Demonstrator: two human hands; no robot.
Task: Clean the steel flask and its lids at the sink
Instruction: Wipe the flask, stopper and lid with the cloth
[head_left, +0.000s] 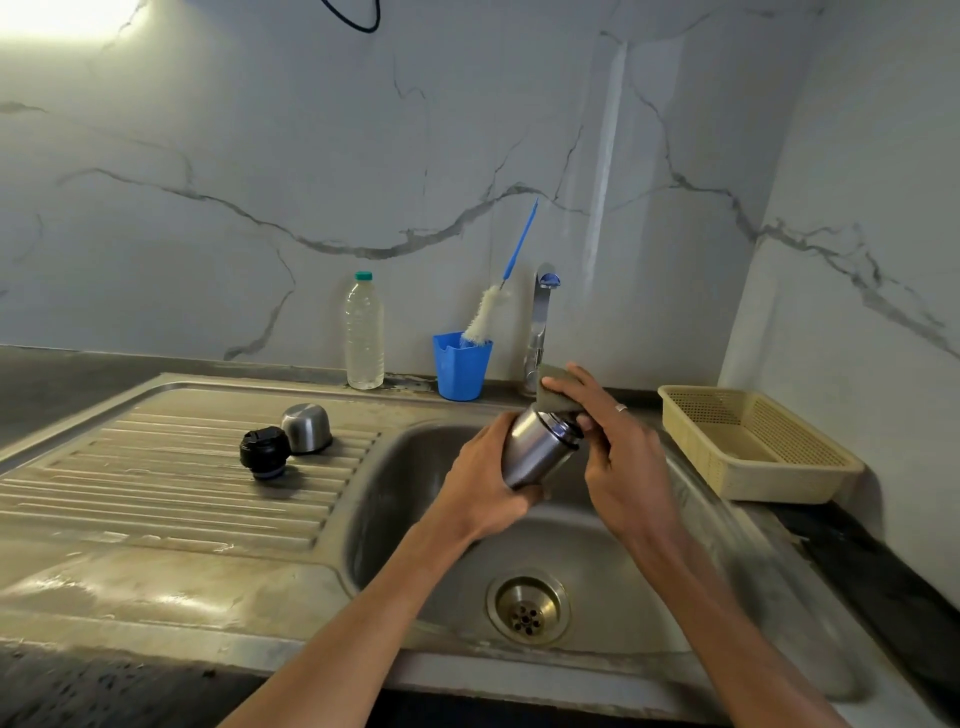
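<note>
Tilting over the sink (395, 519), the flask (540, 447) is gripped by left hand (485, 475) fingers; a sponge (558, 392) is pinched against its mouth by right hand (621, 457) fingers.

Both forearms are bare up to the bottom edge of the picture, and no sleeve is visible on either of them. The left hand (480, 480) wears nothing. The right hand (621, 457) has one plain silver-coloured ring (621, 408) on a finger. No watch or bracelet shows on the wrists.
</note>
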